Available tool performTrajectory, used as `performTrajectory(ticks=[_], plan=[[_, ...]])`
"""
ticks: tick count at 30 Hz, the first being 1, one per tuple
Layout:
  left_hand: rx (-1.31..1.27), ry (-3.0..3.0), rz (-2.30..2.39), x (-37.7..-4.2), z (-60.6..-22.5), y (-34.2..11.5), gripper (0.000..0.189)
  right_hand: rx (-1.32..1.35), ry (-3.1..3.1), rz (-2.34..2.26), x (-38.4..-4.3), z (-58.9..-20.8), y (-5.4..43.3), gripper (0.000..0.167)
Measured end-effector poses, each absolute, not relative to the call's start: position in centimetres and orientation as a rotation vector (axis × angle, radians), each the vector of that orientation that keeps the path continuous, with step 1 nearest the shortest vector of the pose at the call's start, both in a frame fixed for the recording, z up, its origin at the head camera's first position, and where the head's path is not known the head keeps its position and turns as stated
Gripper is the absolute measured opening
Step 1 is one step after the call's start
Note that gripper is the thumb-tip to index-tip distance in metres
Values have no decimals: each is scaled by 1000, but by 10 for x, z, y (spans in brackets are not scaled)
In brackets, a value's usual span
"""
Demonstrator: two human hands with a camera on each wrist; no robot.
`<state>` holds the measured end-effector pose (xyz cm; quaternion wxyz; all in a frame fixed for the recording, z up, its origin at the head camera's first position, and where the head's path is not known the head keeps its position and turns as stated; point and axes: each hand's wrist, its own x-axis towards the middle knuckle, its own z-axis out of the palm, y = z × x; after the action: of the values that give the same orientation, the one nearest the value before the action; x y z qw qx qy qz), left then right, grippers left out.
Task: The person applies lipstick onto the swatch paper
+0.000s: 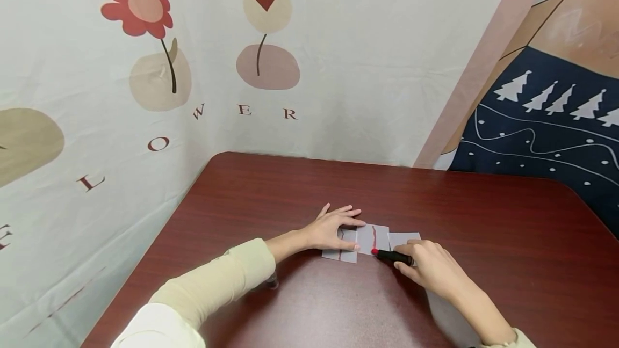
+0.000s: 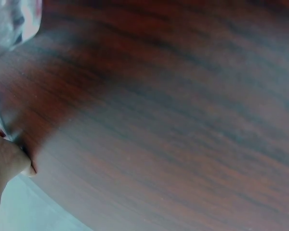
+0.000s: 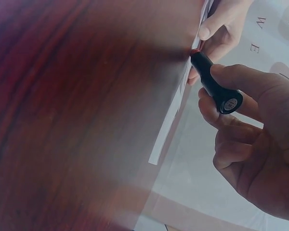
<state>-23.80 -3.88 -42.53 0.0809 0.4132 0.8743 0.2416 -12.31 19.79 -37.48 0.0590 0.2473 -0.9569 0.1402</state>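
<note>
Three pale paper squares lie side by side on the table. My left hand (image 1: 327, 230) rests with fingers spread on the left paper (image 1: 344, 256) and the edge of the middle paper (image 1: 366, 238); a wavy red line runs down each of these two. My right hand (image 1: 437, 266) pinches a black lipstick (image 1: 397, 257) between thumb and fingers, its red tip at the lower end of the middle line. The right paper (image 1: 405, 238) is partly covered by my right hand. In the right wrist view the lipstick (image 3: 212, 79) shows a round label on its base.
A small clear-walled object (image 2: 14, 24) stands near my left forearm, mostly hidden by the sleeve in the head view. The reddish-brown table (image 1: 271, 187) has rounded far corners. Behind it hangs a white cloth (image 1: 358, 95) printed with flowers and letters.
</note>
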Motion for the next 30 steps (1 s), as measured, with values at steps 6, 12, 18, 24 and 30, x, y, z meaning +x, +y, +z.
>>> performTrajectory(ticks=[6, 12, 18, 24, 30], plan=[[1236, 2615, 719, -237, -425, -39, 57, 755, -2889, 417, -122, -375, 198, 20], [1230, 2611, 723, -236, -424, -39, 57, 752, -2894, 406, -121, -375, 198, 20], [1229, 2610, 723, -236, -424, -38, 56, 752, -2895, 409, -120, -375, 198, 20], [1227, 2609, 724, -236, -424, -39, 57, 743, -2900, 417, -120, -375, 198, 20], [1228, 2601, 731, -236, -423, -39, 57, 753, -2900, 443, -120, -374, 198, 20]])
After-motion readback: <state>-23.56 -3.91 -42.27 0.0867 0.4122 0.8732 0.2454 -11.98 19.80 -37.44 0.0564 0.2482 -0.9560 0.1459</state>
